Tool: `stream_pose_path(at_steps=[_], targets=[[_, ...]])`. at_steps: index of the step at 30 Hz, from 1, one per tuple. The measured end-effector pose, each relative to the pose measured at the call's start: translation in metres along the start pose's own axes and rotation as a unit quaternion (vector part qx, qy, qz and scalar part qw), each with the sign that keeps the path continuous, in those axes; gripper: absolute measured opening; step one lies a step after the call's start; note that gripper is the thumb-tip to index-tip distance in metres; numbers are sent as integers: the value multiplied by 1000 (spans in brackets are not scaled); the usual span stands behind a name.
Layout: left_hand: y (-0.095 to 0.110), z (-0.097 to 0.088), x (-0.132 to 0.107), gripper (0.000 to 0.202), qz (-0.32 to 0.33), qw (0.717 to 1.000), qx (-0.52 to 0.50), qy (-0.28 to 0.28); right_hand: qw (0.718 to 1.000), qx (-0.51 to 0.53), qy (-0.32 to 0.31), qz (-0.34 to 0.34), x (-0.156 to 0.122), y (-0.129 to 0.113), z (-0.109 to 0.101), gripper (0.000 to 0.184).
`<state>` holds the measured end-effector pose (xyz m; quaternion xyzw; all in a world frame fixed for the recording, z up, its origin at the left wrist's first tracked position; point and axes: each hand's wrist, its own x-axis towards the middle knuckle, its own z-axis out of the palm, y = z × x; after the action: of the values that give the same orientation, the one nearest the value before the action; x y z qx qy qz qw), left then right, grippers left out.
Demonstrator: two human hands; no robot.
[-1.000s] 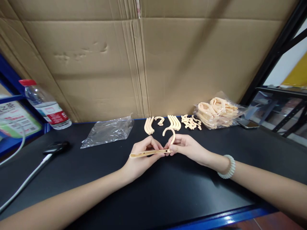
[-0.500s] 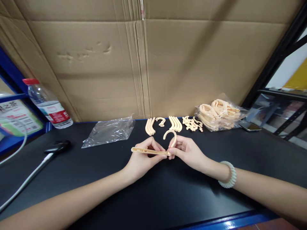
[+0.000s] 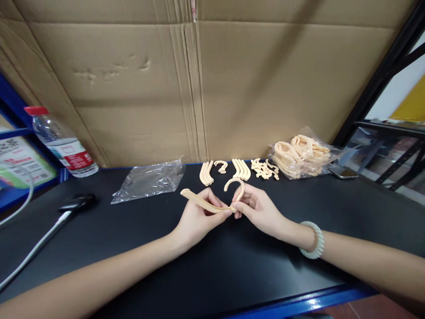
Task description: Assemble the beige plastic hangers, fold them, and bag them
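Observation:
Between thumb and fingers, my left hand (image 3: pixel 199 217) grips a beige plastic hanger arm (image 3: pixel 202 203), its free end pointing up and left. My right hand (image 3: pixel 257 204) pinches a beige hanger hook (image 3: pixel 236 182) near its base, the curve rising above the fingers. Arm and hook meet at my fingertips; whether they are joined is hidden by the fingers. Behind my hands lie two rows of hanger arms, a left row (image 3: pixel 206 173) and a right row (image 3: pixel 241 169). Spare hooks (image 3: pixel 220 166) sit between these rows, and a heap of small curved pieces (image 3: pixel 264 169) lies to the right.
A clear bag of beige parts (image 3: pixel 299 153) stands at the back right, with a phone (image 3: pixel 343 172) beside it. Farther left are an empty clear bag (image 3: pixel 149 179), a red-capped bottle (image 3: pixel 68 148) and a black device (image 3: pixel 77 202) on a white cable. Cardboard (image 3: pixel 133 88) walls the back.
The hanger arm has turned in my left hand: its free end is higher and its broad face shows more. My right hand still pinches the hook. The whole view has shifted slightly.

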<state>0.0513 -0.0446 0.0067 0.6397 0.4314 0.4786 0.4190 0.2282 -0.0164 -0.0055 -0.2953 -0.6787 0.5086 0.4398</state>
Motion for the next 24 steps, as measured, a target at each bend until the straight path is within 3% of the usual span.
stream_pose_path(at_steps=[8,14,18,20,22,24], targets=[[-2,0,2,34,-51,996,-73,1,1000,4,1,-28,4,6,-5,18],[-4,-1,3,30,-55,996,-76,-3,998,58,-11,6,4,4,-3,21],[-5,-2,4,31,-77,992,-96,12,998,61,-26,10,11,3,-14,29],[-5,-2,5,30,-77,990,-110,33,999,2,-15,-31,20,4,-28,28],[-5,-2,5,28,-70,990,-116,43,988,-124,21,-93,32,6,-43,21],[-5,-2,6,25,-69,990,-116,36,941,-297,30,-160,45,10,-58,19]])
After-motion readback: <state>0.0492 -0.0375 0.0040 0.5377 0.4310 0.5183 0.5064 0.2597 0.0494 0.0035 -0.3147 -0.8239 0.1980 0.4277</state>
